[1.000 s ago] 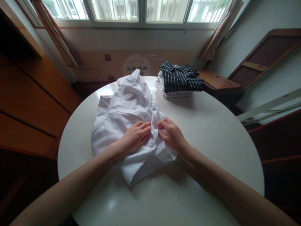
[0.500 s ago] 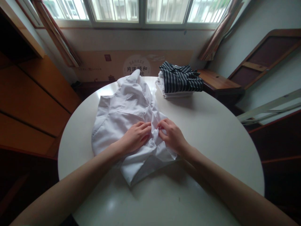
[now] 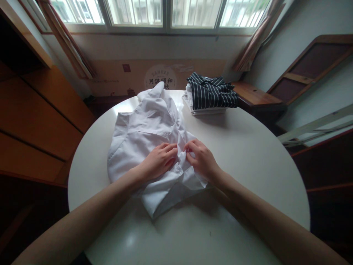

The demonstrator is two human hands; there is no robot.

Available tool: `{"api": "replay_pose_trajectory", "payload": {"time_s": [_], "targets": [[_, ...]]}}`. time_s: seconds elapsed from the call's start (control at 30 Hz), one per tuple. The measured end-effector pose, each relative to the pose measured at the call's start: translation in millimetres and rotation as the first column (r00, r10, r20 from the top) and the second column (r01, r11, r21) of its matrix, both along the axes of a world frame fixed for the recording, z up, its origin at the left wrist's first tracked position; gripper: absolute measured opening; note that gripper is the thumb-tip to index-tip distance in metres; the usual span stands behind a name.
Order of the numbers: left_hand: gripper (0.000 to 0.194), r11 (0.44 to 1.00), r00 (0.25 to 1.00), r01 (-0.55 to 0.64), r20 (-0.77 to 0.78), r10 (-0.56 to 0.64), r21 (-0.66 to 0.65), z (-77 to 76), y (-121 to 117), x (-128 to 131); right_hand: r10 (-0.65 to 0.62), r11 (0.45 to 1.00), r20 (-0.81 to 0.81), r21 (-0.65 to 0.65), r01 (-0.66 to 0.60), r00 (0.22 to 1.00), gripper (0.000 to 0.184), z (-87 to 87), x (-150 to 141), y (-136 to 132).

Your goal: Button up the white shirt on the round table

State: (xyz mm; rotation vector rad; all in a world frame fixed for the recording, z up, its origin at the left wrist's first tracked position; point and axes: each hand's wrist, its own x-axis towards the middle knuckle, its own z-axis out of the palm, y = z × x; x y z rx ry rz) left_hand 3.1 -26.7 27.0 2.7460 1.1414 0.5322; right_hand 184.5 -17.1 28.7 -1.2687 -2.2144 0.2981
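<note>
A rumpled white shirt (image 3: 146,125) lies spread on the round white table (image 3: 261,154), its collar end toward the window and its lower corner toward me. My left hand (image 3: 160,158) rests on the middle of the shirt, its fingers bent and closed on the cloth along the front edge. Just to its right, my right hand (image 3: 201,156) pinches a fold of the same edge between thumb and forefinger. What lies right under the fingertips is too small to make out.
At the table's far right stands a folded stack of clothes, a black-and-white striped shirt (image 3: 212,92) on top and white garments (image 3: 209,111) beneath. A wooden side table (image 3: 256,94) stands behind it. Orange-brown cabinets (image 3: 38,121) line the left, and a window (image 3: 165,14) spans the back.
</note>
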Motion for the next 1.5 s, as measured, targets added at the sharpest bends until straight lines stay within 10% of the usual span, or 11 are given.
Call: {"api": "replay_pose_trajectory", "payload": {"time_s": [1.5], "targets": [[0.024, 1.0, 1.0, -0.003, 0.002, 0.003, 0.012, -1.5, 0.4, -0.7, -0.005, 1.0, 0.015, -0.013, 0.005, 1.0, 0.01, 0.5, 0.5, -0.7]]}}
